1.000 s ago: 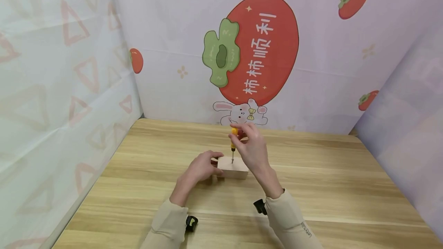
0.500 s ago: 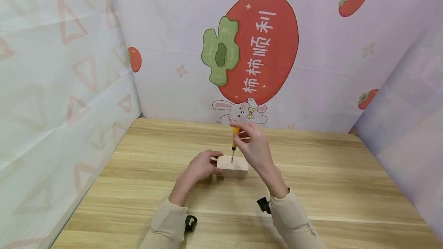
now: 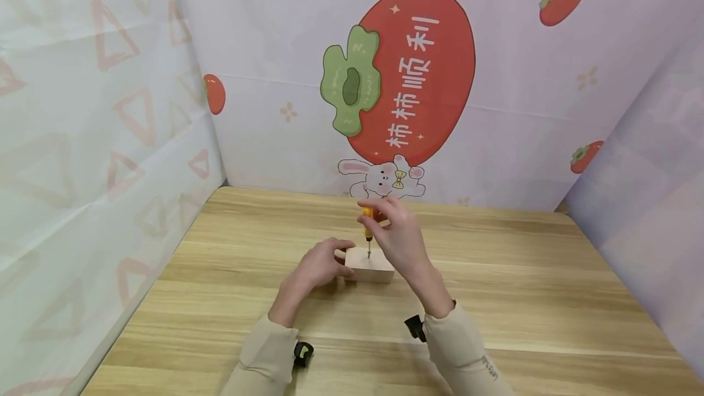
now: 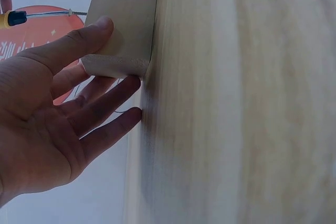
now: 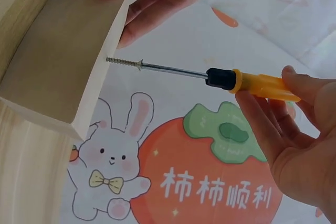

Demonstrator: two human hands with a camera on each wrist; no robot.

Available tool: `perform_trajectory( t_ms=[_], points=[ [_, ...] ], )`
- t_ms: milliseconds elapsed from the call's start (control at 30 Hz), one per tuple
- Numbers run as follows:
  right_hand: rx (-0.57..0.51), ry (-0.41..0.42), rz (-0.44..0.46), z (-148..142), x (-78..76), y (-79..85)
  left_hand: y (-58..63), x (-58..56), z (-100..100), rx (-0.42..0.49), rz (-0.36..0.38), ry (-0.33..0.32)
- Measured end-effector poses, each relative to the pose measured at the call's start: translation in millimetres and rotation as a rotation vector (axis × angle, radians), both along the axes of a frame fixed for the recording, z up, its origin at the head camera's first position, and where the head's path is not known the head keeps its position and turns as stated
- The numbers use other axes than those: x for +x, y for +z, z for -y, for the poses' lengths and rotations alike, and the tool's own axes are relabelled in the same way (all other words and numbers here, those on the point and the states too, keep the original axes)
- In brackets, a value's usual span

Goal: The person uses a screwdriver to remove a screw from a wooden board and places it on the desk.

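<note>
A pale wooden block (image 3: 370,274) lies on the table, and my left hand (image 3: 321,264) grips its left end. In the left wrist view the thumb presses the block's near face while the other fingers reach round the end. My right hand (image 3: 401,236) pinches the yellow handle of a screwdriver (image 5: 262,86) between thumb and fingers. The screwdriver stands nearly upright over the block. At its tip is a screw (image 5: 125,63), its point at the block's top face and most of its thread showing. How deep the point sits, I cannot tell.
The wood-grain table (image 3: 528,298) carries the block. Printed cloth walls (image 3: 517,78) enclose the back and both sides, close behind the table's far edge. Black wrist straps (image 3: 303,354) show at both sleeves.
My right hand and the top of the screwdriver swing slightly right, then back left, as the fingers shift round the handle. The left hand and the block stay where they were.
</note>
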State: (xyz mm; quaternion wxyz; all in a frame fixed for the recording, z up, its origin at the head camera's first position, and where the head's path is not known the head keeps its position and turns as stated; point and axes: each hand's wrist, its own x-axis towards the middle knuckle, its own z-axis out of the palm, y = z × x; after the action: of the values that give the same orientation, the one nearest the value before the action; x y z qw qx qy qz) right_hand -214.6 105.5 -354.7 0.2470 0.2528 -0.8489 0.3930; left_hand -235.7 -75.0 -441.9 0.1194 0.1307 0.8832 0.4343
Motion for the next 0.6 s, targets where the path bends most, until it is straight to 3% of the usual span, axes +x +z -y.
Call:
perform_trajectory(
  t_ms=[267,600],
  points=[
    [0.023,0.104,0.118,-11,-1.2,9.3,1.1,-0.3,0,-0.007,0.000,-0.003],
    [-0.009,-0.036,0.063,-1,-1.0,-0.2,1.6,0.5,0,-0.012,0.009,0.002]
  ],
)
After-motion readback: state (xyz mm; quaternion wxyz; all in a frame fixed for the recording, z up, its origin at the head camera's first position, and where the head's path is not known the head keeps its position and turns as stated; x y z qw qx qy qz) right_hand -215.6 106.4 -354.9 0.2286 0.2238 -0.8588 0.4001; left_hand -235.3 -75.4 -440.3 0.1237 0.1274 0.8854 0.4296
